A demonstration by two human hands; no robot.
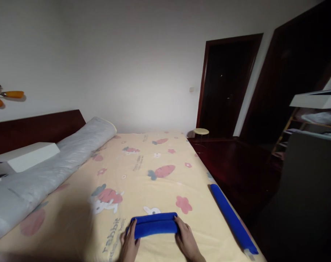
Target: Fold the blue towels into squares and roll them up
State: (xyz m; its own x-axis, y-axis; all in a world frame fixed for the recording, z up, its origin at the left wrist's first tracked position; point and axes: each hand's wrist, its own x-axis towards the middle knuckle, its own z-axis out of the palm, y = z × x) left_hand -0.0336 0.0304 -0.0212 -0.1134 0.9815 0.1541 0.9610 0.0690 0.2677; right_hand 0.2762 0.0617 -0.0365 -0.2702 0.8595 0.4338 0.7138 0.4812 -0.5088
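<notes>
Blue folded cloth (157,225): near centre, on or just above bed (154,253); contact unclear. Left hand (130,244) closed on its left end, right hand (187,241) on its right. Handling (est.): light, soft, low slip risk, not fragile; may unfold, so grip both ends w/ layers together. Blue strip (232,218): near right edge. Grey roll (69,156): left side.

The folded blue cloth (156,226) partly hides the left hand (130,242) and right hand (187,240); the grey roll (69,159) runs off-picture.
</notes>
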